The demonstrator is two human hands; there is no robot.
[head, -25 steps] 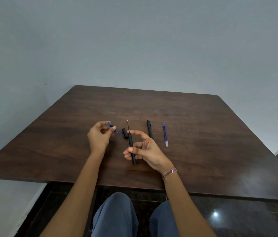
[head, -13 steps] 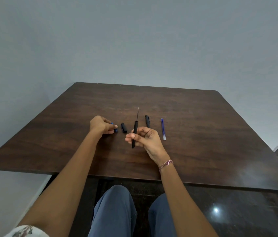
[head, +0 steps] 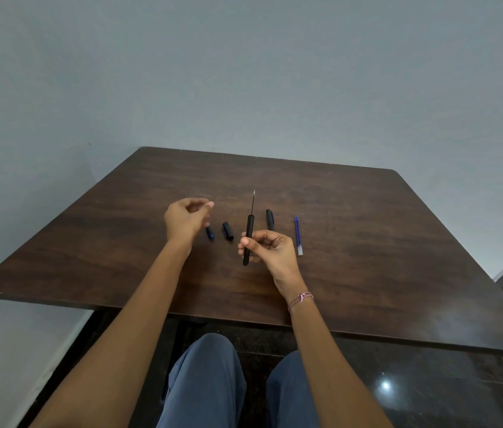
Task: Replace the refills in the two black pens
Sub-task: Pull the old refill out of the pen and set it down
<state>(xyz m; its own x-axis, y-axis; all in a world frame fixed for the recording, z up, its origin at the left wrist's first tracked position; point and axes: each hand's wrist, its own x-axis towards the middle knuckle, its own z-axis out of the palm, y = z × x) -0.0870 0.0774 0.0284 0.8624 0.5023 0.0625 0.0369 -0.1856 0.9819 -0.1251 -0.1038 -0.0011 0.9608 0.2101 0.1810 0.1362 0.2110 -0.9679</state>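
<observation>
I see the dark wooden table (head: 367, 242) filling the middle of the view, its far edge against a plain grey wall (head: 244, 72) and its near edge just above my knees (head: 207, 375); wide bare wood lies to the left, right and beyond the small cluster of parts. My right hand (head: 270, 248) is closed on a black pen barrel (head: 248, 239), held nearly upright above the tabletop, with a thin refill (head: 253, 202) sticking out of its top end. My left hand (head: 187, 219) hovers over the wood with its fingers loosely curled and nothing in them that I can make out, well apart from the right. Just behind the right hand lies the second black pen (head: 270, 220). To its right a blue refill (head: 298, 235) lies alone. Between the hands rest a black cap (head: 227, 231) and a small blue piece (head: 210, 233), side by side, not touching.
</observation>
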